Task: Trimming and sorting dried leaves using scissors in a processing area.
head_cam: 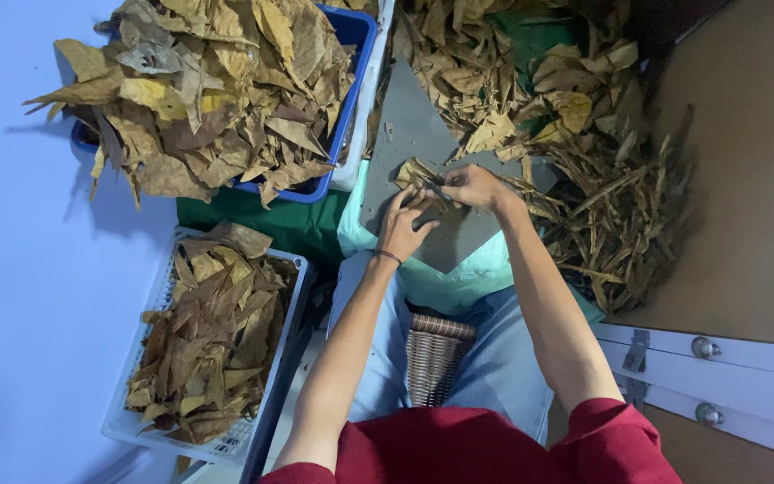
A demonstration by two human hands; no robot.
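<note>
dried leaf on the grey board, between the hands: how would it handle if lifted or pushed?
The dried leaf looks thin and crinkled, so probably very light and brittle; crumbs on the grey board suggest it flakes. Left hand and right hand both pinch it, hinting it curls rather than lying flat. Pushed, it would likely slide or crumple.

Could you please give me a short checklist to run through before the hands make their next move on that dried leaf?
1. Left hand resting on the dried leaf: ok.
2. Right hand pinching the same leaf: ok.
3. Leaf lying on the grey board: ok.
4. Whether anything besides the leaf sits between the fingers: cannot tell.
5. White basket of leaves beside the left arm, with room left: ok.
6. Blue crate within its rim: not ok, leaves heap over the edges.
</note>
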